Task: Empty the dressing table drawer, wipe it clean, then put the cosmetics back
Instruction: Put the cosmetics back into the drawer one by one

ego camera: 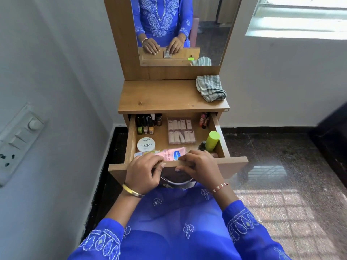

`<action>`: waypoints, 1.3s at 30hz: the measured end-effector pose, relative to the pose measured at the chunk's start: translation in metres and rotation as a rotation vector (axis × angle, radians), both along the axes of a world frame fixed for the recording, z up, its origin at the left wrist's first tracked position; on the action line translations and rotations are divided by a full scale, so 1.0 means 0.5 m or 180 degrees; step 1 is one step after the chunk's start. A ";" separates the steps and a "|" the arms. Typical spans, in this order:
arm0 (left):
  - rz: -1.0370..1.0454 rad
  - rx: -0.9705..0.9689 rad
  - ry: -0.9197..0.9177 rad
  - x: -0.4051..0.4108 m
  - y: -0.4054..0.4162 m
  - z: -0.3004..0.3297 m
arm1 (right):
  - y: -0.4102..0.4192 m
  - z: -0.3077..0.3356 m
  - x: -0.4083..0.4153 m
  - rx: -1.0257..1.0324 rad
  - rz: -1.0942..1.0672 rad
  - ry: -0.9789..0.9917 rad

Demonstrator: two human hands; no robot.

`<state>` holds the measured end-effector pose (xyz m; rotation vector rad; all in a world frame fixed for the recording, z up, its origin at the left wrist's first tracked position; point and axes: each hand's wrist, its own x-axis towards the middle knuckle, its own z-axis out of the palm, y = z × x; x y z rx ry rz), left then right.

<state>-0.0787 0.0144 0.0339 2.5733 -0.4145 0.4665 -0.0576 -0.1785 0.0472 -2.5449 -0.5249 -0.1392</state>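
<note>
The dressing table drawer [233, 164] stands pulled out, with cosmetics inside. Nail polish bottles [145, 125] line the back left and lipsticks [204, 120] stand at the back right. A clear box of false nails [181, 131] lies in the middle. A white nail polish remover tub [146, 144] and a pink lotion tube [171, 154] sit near the front, with a green-capped bottle [212, 140] on the right. My left hand [143, 172] and my right hand [200, 166] both curl their fingers over the top edge of the drawer front, above its metal handle [177, 182].
A striped grey-green cloth [211, 88] lies bunched on the right of the wooden tabletop [159, 95]. A mirror [180, 30] rises behind it. A white wall with a switch panel [17, 136] is close on the left; polished stone floor [281, 166] lies to the right.
</note>
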 end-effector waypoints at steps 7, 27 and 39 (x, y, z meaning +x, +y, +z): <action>0.0038 0.0013 0.0031 0.039 0.001 0.006 | 0.002 -0.003 0.041 0.0065 -0.0076 -0.0056; 0.2145 -0.5226 0.2490 -0.038 -0.072 -0.056 | 0.014 -0.056 -0.071 0.5419 -0.2621 0.2569; 0.2034 -0.7248 0.2793 0.036 -0.082 -0.039 | 0.004 -0.062 0.002 0.5846 -0.2573 0.2700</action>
